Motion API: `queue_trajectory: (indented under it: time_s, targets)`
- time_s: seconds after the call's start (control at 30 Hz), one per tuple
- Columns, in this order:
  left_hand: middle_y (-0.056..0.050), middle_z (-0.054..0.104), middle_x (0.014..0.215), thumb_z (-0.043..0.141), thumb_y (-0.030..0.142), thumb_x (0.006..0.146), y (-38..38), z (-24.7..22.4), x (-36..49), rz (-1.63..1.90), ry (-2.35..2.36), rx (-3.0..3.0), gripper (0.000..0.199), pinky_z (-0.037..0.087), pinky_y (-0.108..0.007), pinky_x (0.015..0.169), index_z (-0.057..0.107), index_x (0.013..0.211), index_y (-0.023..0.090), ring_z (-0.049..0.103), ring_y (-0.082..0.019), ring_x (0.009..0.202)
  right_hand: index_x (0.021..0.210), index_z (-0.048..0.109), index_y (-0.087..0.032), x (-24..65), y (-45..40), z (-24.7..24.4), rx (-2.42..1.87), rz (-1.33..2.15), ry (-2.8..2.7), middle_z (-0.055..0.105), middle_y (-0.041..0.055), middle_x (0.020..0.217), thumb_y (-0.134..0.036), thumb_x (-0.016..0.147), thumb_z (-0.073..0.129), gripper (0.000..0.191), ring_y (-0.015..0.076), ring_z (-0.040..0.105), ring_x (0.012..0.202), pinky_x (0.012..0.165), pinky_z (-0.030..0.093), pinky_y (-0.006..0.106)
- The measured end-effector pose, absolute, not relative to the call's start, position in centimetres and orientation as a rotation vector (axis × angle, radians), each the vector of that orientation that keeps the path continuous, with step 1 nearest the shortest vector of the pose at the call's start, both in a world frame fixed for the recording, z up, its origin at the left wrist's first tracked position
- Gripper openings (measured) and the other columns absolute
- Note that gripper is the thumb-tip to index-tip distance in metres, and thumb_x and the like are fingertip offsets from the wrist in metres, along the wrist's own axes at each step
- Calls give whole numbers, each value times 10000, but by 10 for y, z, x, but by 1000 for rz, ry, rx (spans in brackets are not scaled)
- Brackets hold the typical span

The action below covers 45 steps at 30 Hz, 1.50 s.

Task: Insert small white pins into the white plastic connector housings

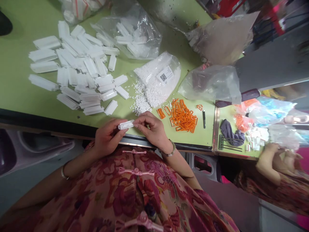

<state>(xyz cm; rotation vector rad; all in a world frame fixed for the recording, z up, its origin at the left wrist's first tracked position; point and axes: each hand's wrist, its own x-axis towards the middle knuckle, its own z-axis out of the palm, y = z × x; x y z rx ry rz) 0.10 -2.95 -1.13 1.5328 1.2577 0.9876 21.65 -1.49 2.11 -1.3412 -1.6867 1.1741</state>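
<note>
My left hand is closed on a white plastic piece with a row of small holes, held near the table edge. My right hand pinches at the right end of that piece; whether a small part sits between its fingertips is hidden. Beyond the hands lies a heap of tiny white pegs, spilling from a clear bag with a label. A pile of orange frames is right of my right hand. Many white plastic pieces are spread at the left.
Clear bags, one with white pieces, stand at the back. A black pen-like tool lies right of the orange pile. On the neighbouring table are a dark cloth, a rack and bags. Another person's arm reaches there.
</note>
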Motion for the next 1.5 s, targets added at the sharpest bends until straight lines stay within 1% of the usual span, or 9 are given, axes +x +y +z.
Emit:
queue_trajectory:
  time_s: [0.2, 0.3, 0.43, 0.63, 0.9, 1.1, 1.2, 1.3, 1.5]
  targets:
    - [-66, 814, 957, 666, 385, 940, -28, -13, -3, 929, 1246, 1611, 263, 596, -308, 728, 790, 1104, 223, 756, -218, 794, 956, 755, -235, 219, -10, 25, -1375, 1388, -1568, 649, 4, 894, -330, 932, 827, 122, 143, 577, 790, 731, 524, 296]
    - [-48, 793, 863, 655, 414, 944, -27, -12, -6, 897, 1193, 1636, 270, 594, -308, 721, 788, 1091, 231, 735, -215, 751, 1030, 742, -230, 220, -10, 21, -1334, 1640, -1405, 672, -4, 877, -457, 889, 874, 299, 134, 589, 753, 672, 527, 276]
    - [-19, 749, 759, 690, 413, 940, -29, -13, -7, 901, 1172, 1580, 263, 554, -283, 620, 791, 1092, 223, 675, -177, 625, 1104, 750, -229, 226, -13, 14, -1287, 1748, -1380, 712, -1, 894, -489, 919, 840, 332, 126, 611, 707, 657, 555, 284]
    - [28, 689, 671, 722, 400, 1017, -31, -21, 0, 1213, 1148, 1173, 220, 452, -243, 475, 750, 1172, 247, 533, -106, 472, 1114, 784, -205, 235, -11, 1, -1540, 828, -1872, 730, 95, 1018, -246, 1041, 667, 144, 219, 670, 938, 872, 575, 386]
    - [34, 687, 648, 760, 425, 979, -28, -18, 2, 1167, 1164, 1193, 278, 455, -210, 477, 747, 1131, 192, 542, -86, 464, 941, 766, -164, 202, 6, 2, -1807, 353, -2362, 742, 149, 990, -195, 1074, 609, 208, 248, 621, 903, 771, 494, 356]
    - [34, 694, 661, 724, 369, 977, -30, -18, 0, 1125, 1190, 1255, 252, 455, -215, 497, 742, 1143, 180, 553, -90, 472, 859, 737, -177, 207, 15, 11, -1806, 648, -2158, 733, 89, 894, -147, 968, 700, 119, 190, 597, 807, 713, 444, 320]
    - [27, 709, 687, 706, 360, 973, -30, -17, -1, 1088, 1204, 1289, 244, 487, -234, 532, 751, 1140, 189, 577, -107, 500, 888, 744, -210, 219, 10, 13, -1571, 1109, -1804, 691, 8, 815, -265, 954, 752, 86, 141, 546, 717, 688, 454, 297]
    - [12, 733, 743, 705, 370, 959, -29, -15, 0, 1058, 1225, 1331, 250, 540, -260, 605, 759, 1131, 198, 621, -131, 557, 927, 763, -230, 223, 1, 13, -1361, 1420, -1468, 689, -2, 819, -444, 944, 784, 216, 139, 559, 725, 691, 480, 302]
    - [-5, 759, 818, 675, 354, 980, -29, -12, -1, 1035, 1229, 1467, 243, 558, -263, 636, 760, 1139, 191, 635, -128, 570, 910, 750, -238, 213, -5, 10, -1333, 1458, -1399, 633, -13, 771, -546, 918, 801, 312, 142, 510, 709, 662, 441, 300]
